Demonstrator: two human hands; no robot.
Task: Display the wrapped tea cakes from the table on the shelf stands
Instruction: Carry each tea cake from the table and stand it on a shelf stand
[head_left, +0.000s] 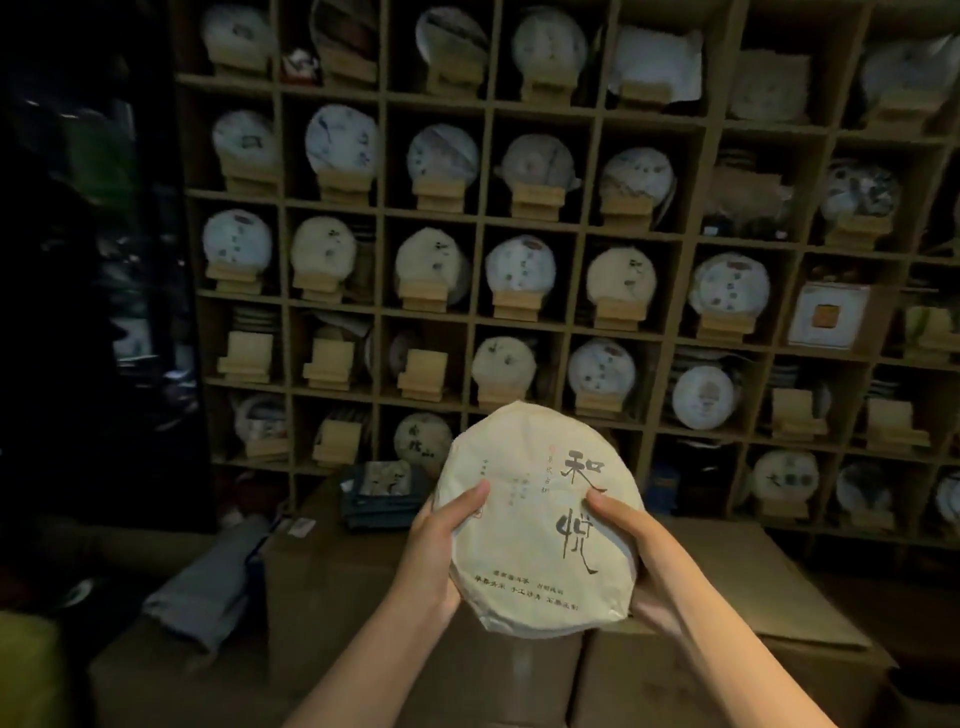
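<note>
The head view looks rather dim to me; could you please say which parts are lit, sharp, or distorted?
Head view: the wrapped tea cake, held by the left hand and right hand, is brightest and sharp; the shelf is dim and soft, its uprights bowing from the wide lens; the left edge is nearly black.

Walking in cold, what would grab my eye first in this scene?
First, the round paper-wrapped tea cake with bold brush characters, held up at centre by the left hand and right hand, thumbs on its face. Behind it, a wooden grid shelf fills the wall, most cubbies showing a wrapped cake upright on a small wooden stand. Three empty stands sit in the fourth row, left of centre.
</note>
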